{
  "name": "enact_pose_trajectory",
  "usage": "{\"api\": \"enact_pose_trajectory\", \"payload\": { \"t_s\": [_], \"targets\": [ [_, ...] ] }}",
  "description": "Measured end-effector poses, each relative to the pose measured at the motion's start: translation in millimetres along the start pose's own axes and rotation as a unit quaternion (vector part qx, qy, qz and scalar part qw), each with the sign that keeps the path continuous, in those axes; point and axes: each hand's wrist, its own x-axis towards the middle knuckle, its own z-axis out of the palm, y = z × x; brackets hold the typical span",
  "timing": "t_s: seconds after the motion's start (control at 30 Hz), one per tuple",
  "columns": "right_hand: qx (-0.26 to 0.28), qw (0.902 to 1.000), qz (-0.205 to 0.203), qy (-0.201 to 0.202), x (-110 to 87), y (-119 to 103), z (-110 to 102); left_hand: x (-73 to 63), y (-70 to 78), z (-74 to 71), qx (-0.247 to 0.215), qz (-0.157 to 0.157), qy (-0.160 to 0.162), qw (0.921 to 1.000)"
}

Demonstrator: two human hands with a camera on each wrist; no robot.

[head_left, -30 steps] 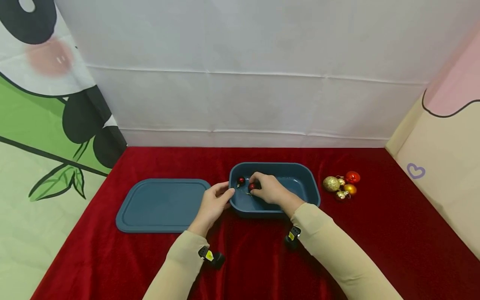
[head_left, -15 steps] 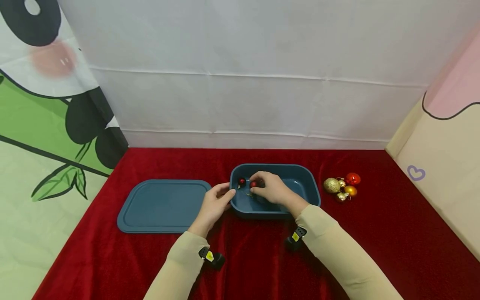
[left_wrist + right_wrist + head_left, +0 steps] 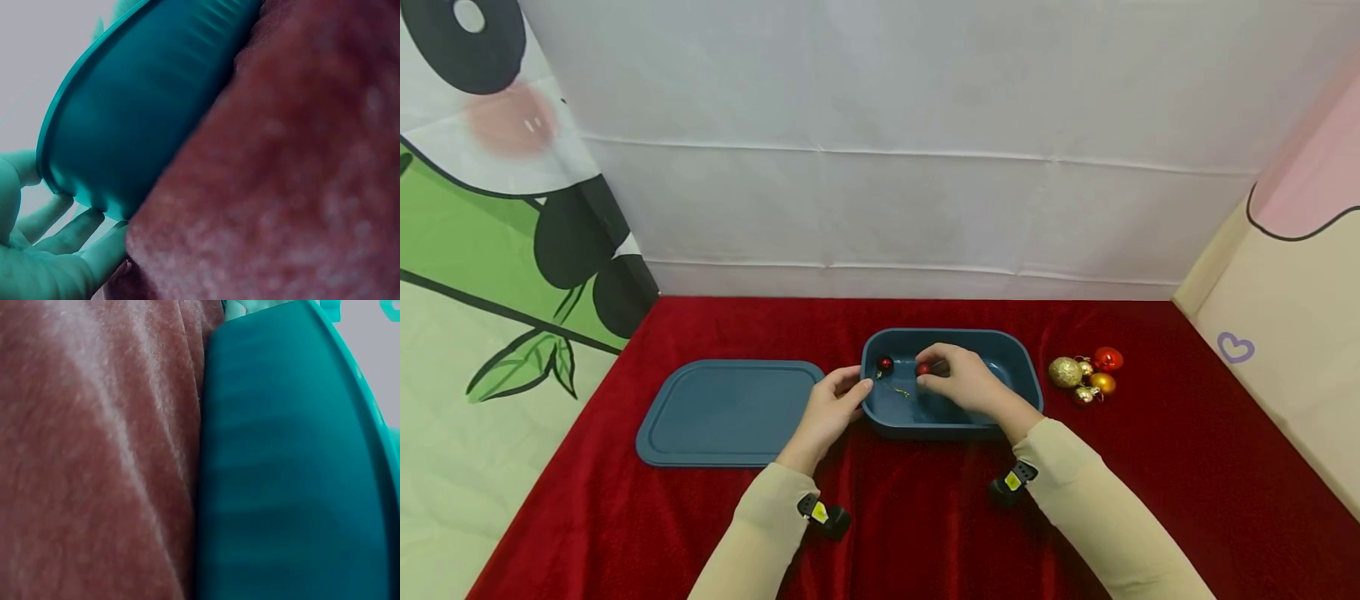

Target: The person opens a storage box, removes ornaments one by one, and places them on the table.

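A blue rectangular box [image 3: 951,432] stands uncovered on the red cloth. My left hand [image 3: 823,408] grips its left end, thumb at the rim and fingers against the outer wall; the left wrist view shows these fingers [image 3: 75,231] on the box wall [image 3: 125,131]. Inside the box, my right hand [image 3: 970,383] pinches a small red bauble [image 3: 922,369] between thumb and fingers. Another small dark-red bauble [image 3: 886,364] lies at the box's left end, near a thin gold bit [image 3: 901,392] on the floor. The right wrist view has the box's outer wall [image 3: 287,456]; my right hand is hidden there.
A flat blue lid [image 3: 730,412] lies left of the box. To the right sits a cluster of baubles: a glittery gold one [image 3: 1065,372], a bright red one [image 3: 1107,359], an orange-gold one [image 3: 1102,383] and small gold ones [image 3: 1084,395]. A white cloth wall [image 3: 880,208] rises behind.
My right hand has shifted to the right inside the box with the red bauble, and more of the gold bit shows. My left hand keeps its hold on the box.
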Motion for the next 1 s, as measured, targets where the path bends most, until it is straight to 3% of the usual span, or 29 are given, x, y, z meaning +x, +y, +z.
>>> {"api": "enact_pose_trajectory", "payload": {
  "t_s": [0.4, 0.53, 0.77, 0.87, 1.0],
  "targets": [
    [0.007, 0.9994, -0.006, 0.033, -18.3, 5.5, -11.1, 19.2, -27.8, -2.5, -0.004, -0.002, 0.005, 1.0],
    [0.012, 0.9988, -0.009, 0.047, -23.4, 5.0, -13.4, 16.4, -23.8, -2.8, -0.009, -0.006, 0.001, 0.9999],
    [0.02, 0.9971, -0.01, 0.073, -31.0, 7.0, -16.5, 1.7, -0.7, -1.1, 0.0, -0.013, -0.006, 0.9999],
    [0.031, 0.9963, -0.001, 0.08, -35.6, 8.3, -18.5, 3.3, -3.0, -1.3, 0.0, -0.012, -0.006, 0.9999],
    [0.043, 0.9949, 0.006, 0.091, -40.9, 11.1, -20.6, 12.1, -16.7, -2.7, -0.006, -0.008, -0.001, 0.9999]
  ]
}}
